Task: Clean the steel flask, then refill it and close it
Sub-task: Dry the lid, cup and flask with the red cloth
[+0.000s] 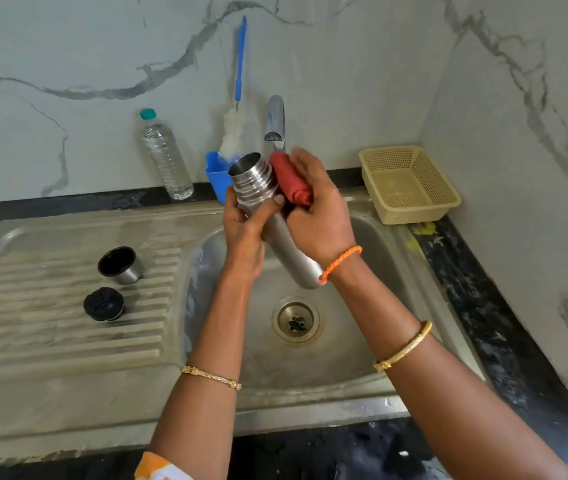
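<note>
the steel flask (277, 220) is held tilted over the sink (372, 237), mouth open and up toward the tap (275, 123). the left hand (246, 223) is wrapped around its neck; the right hand (320, 216) presses a folded red cloth (291, 180) against the threaded top. this looks like the outside-cleaning step. next probably comes rinsing, then filling, perhaps from the water bottle (166, 157), and refitting the black stopper (103, 304) and cup lid (120, 265) from the drainboard.

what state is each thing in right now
flask: open, tilted over the sink, gripped by left hand
cloth: in right hand, pressed to the flask neck
cup lid: off, mouth up on the drainboard
stopper: off, on the drainboard
bottle: capped, upright
tap: no water visible
</note>
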Tool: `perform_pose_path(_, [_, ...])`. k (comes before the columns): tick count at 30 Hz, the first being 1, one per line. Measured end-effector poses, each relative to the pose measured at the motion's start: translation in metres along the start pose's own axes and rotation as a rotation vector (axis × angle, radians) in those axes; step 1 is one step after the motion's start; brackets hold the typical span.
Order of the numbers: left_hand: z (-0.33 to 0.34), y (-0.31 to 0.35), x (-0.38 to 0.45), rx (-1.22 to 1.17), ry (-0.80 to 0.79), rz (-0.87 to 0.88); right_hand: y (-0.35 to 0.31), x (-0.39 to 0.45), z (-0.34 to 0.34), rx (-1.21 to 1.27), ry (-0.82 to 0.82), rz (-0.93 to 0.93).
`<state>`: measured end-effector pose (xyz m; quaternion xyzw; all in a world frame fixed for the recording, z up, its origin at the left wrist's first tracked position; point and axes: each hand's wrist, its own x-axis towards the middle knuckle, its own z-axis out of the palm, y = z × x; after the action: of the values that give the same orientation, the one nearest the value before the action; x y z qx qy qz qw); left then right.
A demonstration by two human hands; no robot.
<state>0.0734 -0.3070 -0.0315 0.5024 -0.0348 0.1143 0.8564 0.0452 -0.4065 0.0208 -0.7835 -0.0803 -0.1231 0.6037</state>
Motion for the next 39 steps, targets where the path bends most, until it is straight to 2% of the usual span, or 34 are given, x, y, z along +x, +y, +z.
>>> perform_pose_path(4, [-0.004,-0.002,-0.001,-0.056,0.031,-0.027,0.011,-0.009,-0.006,-0.102,-0.012,-0.077])
perform_pose_path(5, [-0.006,-0.001,0.000,-0.069,0.053,-0.039,0.024,-0.017,-0.014,-0.157,-0.028,-0.021])
perform_pose_path(7, [-0.013,0.000,0.001,-0.101,0.093,-0.070,0.052,-0.033,-0.032,-0.243,-0.076,0.209])
perform_pose_path(9, [-0.017,-0.001,0.002,-0.105,0.136,-0.105,0.071,-0.044,-0.040,-0.230,-0.111,0.418])
perform_pose_path(11, [-0.014,-0.003,0.000,-0.080,0.179,-0.120,0.071,-0.045,-0.035,-0.214,-0.100,0.474])
perform_pose_path(15, [-0.001,-0.006,-0.006,0.051,0.209,-0.083,0.037,-0.031,-0.017,-0.207,-0.019,0.303])
perform_pose_path(21, [-0.002,-0.010,-0.011,0.060,0.104,-0.113,0.008,-0.014,-0.005,-0.126,0.029,0.105])
perform_pose_path(28, [-0.010,-0.015,-0.020,0.417,-0.014,-0.164,0.031,-0.040,-0.014,-0.092,0.126,0.250])
perform_pose_path(32, [-0.007,-0.018,-0.020,0.306,-0.037,-0.165,0.031,-0.052,0.001,-0.181,0.208,0.023])
perform_pose_path(36, [0.000,-0.019,-0.018,0.148,0.036,-0.216,0.050,-0.068,0.013,-0.421,0.139,-0.323])
perform_pose_path(39, [0.003,-0.023,-0.018,0.062,0.096,-0.317,0.046,-0.054,0.008,-0.486,0.139,-0.357])
